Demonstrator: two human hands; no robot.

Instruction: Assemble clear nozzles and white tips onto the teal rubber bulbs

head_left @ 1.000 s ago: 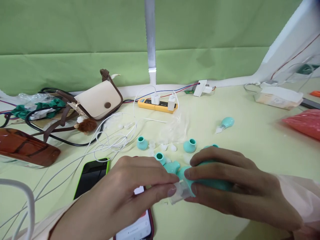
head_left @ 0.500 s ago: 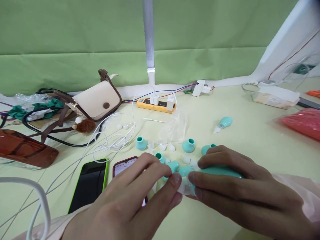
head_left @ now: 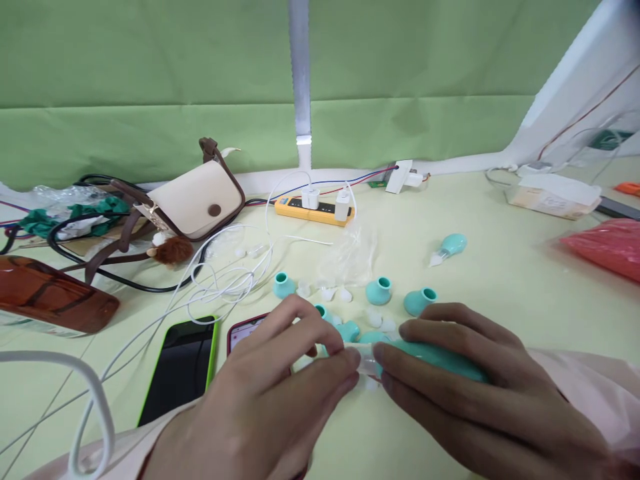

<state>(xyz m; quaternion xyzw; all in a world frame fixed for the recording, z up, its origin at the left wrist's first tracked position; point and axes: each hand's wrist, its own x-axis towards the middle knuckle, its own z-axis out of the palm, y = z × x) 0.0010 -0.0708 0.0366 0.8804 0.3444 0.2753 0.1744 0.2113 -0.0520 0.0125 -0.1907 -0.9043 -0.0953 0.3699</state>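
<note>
My right hand [head_left: 490, 393] is wrapped around a teal rubber bulb [head_left: 443, 359] lying sideways. A clear plastic nozzle [head_left: 367, 360] sits at the bulb's left end, and my left hand [head_left: 265, 400] pinches it with thumb and fingers. Whether the nozzle is seated in the bulb is hidden by my fingers. Beyond my hands, several teal bulbs with open mouths stand or lie on the table, among them one bulb [head_left: 379, 291] and another bulb [head_left: 420, 302]. Small whitish plastic pieces [head_left: 345, 295] lie between them. A bulb with a clear tip [head_left: 453, 245] rests farther right.
On the left are a green-edged phone [head_left: 180, 367], a red-edged phone [head_left: 243, 330] partly under my left hand, coiled white cable [head_left: 225, 287], and a cream bag [head_left: 195, 200]. A yellow power strip [head_left: 313, 211] and a clear plastic bag [head_left: 350, 257] lie behind; a red bag [head_left: 605, 247] lies right.
My hands have shifted slightly, and the clear nozzle now lines up with the bulb between them. My right fingers moved down a little, uncovering a teal bulb behind them.
</note>
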